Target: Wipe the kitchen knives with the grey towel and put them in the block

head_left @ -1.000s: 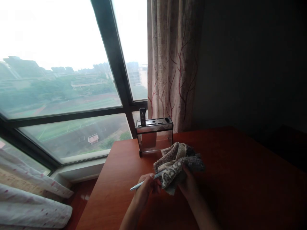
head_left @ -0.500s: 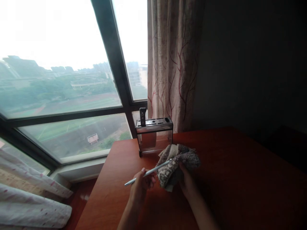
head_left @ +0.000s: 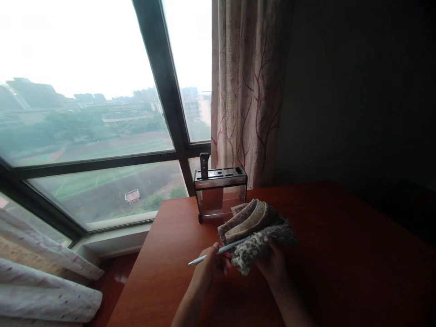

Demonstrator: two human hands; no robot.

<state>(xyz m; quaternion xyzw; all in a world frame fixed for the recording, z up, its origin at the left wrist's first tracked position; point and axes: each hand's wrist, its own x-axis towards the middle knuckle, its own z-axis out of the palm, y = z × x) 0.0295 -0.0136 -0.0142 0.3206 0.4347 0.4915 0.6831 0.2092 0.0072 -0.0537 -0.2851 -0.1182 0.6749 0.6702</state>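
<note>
My left hand (head_left: 211,263) is closed around a slim silver rod (head_left: 197,260), which points up and to the right. The rod's far end lies in the folds of a fuzzy grey-brown cloth (head_left: 254,222) and is hidden. My right hand (head_left: 274,261) grips the cloth from below and the right, its fingertips mostly covered by the fabric. Just behind the cloth stands a clear-sided knife block (head_left: 221,181) with a slotted top. A black handle with pale rivets (head_left: 204,165) sticks up from its left end.
The reddish-brown wooden table (head_left: 163,254) carries everything, its left edge sloping down beside the window. A patterned curtain (head_left: 245,91) hangs behind the knife block. Another pale curtain (head_left: 47,290) is at the lower left, and a dark wall (head_left: 340,91) rises on the right.
Both hands have shifted slightly right with the rod and cloth. The cloth now folds over more of the rod's far end. The knife block stays in place.
</note>
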